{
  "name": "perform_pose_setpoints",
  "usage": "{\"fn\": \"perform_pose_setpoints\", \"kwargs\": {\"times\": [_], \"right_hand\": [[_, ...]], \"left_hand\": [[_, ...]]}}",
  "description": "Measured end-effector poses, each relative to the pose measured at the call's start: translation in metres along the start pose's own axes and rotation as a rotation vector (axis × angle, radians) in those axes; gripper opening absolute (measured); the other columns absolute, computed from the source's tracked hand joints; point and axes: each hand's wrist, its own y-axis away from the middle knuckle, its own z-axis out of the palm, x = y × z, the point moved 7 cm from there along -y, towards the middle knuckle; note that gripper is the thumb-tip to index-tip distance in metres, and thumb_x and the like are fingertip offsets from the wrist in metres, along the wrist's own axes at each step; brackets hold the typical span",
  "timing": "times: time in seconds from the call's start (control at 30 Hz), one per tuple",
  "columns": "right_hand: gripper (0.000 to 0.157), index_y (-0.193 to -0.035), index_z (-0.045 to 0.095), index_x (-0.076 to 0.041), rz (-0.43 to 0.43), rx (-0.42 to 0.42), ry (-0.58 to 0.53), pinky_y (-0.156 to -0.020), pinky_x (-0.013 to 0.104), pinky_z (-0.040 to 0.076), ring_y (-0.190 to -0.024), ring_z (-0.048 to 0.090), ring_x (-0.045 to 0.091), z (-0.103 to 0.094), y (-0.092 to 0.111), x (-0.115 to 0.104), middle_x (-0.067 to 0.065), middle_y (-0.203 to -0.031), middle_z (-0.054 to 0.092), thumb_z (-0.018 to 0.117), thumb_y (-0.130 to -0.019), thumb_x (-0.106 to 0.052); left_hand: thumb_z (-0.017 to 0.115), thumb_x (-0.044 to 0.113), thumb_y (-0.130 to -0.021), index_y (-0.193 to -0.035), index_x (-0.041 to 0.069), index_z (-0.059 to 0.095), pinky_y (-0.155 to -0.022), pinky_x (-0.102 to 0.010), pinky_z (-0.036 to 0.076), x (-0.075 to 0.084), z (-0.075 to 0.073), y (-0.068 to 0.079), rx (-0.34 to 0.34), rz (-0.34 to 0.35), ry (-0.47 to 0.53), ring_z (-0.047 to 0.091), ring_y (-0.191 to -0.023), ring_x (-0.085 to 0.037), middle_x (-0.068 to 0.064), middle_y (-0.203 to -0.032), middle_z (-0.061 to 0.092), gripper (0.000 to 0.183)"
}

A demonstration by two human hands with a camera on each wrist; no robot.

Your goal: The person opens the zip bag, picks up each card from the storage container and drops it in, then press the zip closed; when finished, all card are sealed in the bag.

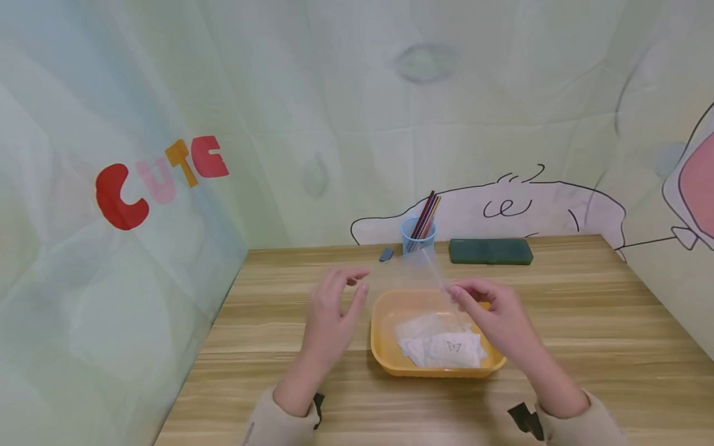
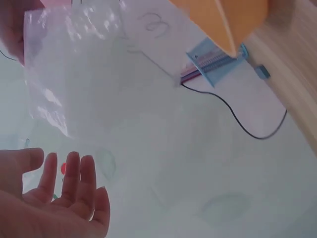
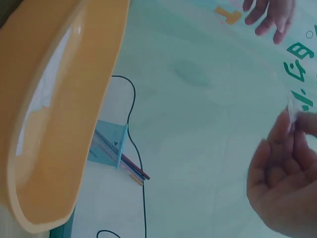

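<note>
A clear plastic bag [image 1: 409, 272] hangs above an orange basin [image 1: 429, 371], its side edge pinched between thumb and fingertips of my right hand [image 1: 496, 313]. In the left wrist view the thin bag [image 2: 74, 74] catches the light; whether anything is inside I cannot tell. Close to the bag's other side is my left hand [image 1: 331, 310], fingers spread and thumb apart. The left wrist view shows a gap between that hand [image 2: 64, 198] and the bag. Several white packets [image 1: 454, 350], the top one printed with a butterfly, lie in the basin beside some translucent plastic.
Behind the basin stands a blue cup [image 1: 409, 232] of pencils [image 1: 426, 214]. A small blue-grey eraser-like block [image 1: 387, 254] lies left of it, a dark green case [image 1: 491, 251] to its right. Printed cloth [image 1: 312, 136] walls in the wooden table [image 1: 268, 334].
</note>
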Motion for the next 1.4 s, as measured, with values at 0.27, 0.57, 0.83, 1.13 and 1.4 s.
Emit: {"fn": "perform_pose_setpoints", "kwargs": {"times": [0.27, 0.57, 0.83, 1.13, 1.4], "right_hand": [[0.020, -0.091, 0.074, -0.010, -0.319, 0.353, 0.142, -0.057, 0.019, 0.041, -0.068, 0.052, 0.010, 0.008, 0.016, -0.024, -0.007, -0.076, 0.063, 0.077, -0.076, 0.003], [0.024, -0.088, 0.075, -0.014, -0.429, 0.389, 0.136, -0.062, 0.020, 0.041, -0.066, 0.052, 0.013, 0.027, 0.024, -0.029, -0.007, -0.078, 0.064, 0.082, -0.070, 0.001], [0.018, -0.082, 0.071, -0.009, -0.214, 0.281, 0.006, -0.058, 0.018, 0.043, -0.066, 0.052, 0.011, 0.035, 0.021, -0.025, -0.003, -0.071, 0.060, 0.078, -0.074, 0.006], [0.006, -0.088, 0.071, -0.007, 0.128, 0.072, -0.295, -0.065, 0.026, 0.052, -0.074, 0.060, 0.017, 0.046, 0.024, -0.006, 0.001, -0.081, 0.068, 0.072, -0.086, -0.012], [0.017, -0.094, 0.069, -0.004, 0.260, -0.020, -0.399, -0.071, 0.030, 0.053, -0.081, 0.060, 0.020, 0.049, 0.024, 0.000, 0.010, -0.089, 0.067, 0.069, -0.089, -0.021]], "left_hand": [[0.055, 0.025, -0.098, -0.121, 0.015, 0.065, -0.096, -0.039, 0.042, 0.026, 0.047, 0.016, -0.152, -0.135, 0.218, 0.057, -0.108, -0.007, 0.010, -0.110, 0.066, 0.027], [0.059, 0.027, -0.097, -0.114, 0.008, 0.071, -0.094, -0.035, 0.047, 0.029, 0.060, 0.018, -0.082, -0.182, 0.360, 0.060, -0.109, -0.012, 0.005, -0.114, 0.066, 0.029], [0.060, 0.025, -0.096, -0.108, 0.009, 0.073, -0.093, -0.034, 0.047, 0.027, 0.061, 0.020, -0.050, -0.225, 0.412, 0.059, -0.110, -0.012, 0.007, -0.111, 0.068, 0.024], [0.064, 0.024, -0.093, -0.101, 0.011, 0.075, -0.090, -0.033, 0.050, 0.027, 0.056, 0.021, -0.044, -0.175, 0.361, 0.064, -0.097, -0.010, 0.007, -0.098, 0.071, 0.019], [0.058, 0.020, -0.097, -0.092, 0.007, 0.070, -0.074, -0.022, 0.052, 0.049, 0.045, 0.016, -0.040, 0.098, 0.020, 0.063, -0.085, -0.011, 0.001, -0.087, 0.068, 0.019]]}}
